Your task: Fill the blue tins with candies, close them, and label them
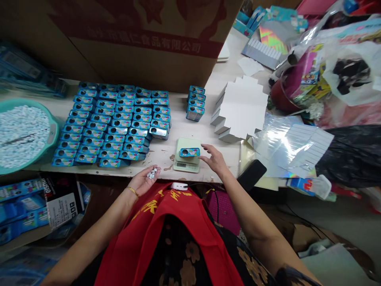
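My left hand (145,178) lies palm up at the table's front edge, cupping several small white candies (152,173). My right hand (213,158) hovers with fingers spread just right of a small pale green scale (186,163). On the scale rests one blue tin (189,152) with a round hole at its left end. The fingertips are close to the tin, apparently not gripping it.
Several rows of blue tins (114,123) cover the table's left half, with a short stack of tins (195,102) behind the scale. A teal basin of white candies (22,133) stands far left. Folded white cartons (239,109), a black phone (251,174) and a large cardboard box (139,39) surround the scale.
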Tool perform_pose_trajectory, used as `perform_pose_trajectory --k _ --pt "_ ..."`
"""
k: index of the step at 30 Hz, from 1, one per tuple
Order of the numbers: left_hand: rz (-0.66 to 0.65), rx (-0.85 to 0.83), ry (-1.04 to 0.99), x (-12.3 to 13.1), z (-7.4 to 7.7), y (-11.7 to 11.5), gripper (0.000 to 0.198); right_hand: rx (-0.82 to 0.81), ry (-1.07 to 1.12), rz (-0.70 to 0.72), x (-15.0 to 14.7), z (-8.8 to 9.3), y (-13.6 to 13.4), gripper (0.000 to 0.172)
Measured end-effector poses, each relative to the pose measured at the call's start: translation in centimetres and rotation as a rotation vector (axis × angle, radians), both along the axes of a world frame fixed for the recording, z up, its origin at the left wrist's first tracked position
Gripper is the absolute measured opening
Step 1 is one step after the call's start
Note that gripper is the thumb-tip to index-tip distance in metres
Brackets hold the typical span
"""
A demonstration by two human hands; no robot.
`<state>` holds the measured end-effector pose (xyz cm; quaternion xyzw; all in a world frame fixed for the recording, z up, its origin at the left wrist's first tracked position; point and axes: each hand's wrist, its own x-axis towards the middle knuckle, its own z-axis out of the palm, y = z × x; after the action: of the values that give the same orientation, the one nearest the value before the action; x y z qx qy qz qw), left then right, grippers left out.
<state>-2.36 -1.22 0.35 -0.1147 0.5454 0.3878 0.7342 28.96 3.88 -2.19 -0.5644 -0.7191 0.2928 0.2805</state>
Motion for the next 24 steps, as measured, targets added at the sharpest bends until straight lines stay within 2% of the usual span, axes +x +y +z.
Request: perform_pose_trajectory --k 14,20,22,24 --pt "0.029 -0.03 -0.028 0.7 -0.2 0.7 0.016 -0.198 0.164 0.027 -2.0 -1.5 0.7 0.052" --pt "0.031 -0.032 -0.035 0.8 -0.4 0.7 0.016 -0.24 0.195 0.009 -2.4 -2.4 0.8 0.044" --pt "0.03 -0.034 -0.038 1.2 -0.6 1.0 0.016 -0.224 0.171 0.03 -2.8 -2.0 0.7 0.039" --pt "0.037 -0.029 -0.055 2.0 -0.7 1.6 0.017 -0.142 0.077 0.065 -3.7 -0.7 0.4 0.036"
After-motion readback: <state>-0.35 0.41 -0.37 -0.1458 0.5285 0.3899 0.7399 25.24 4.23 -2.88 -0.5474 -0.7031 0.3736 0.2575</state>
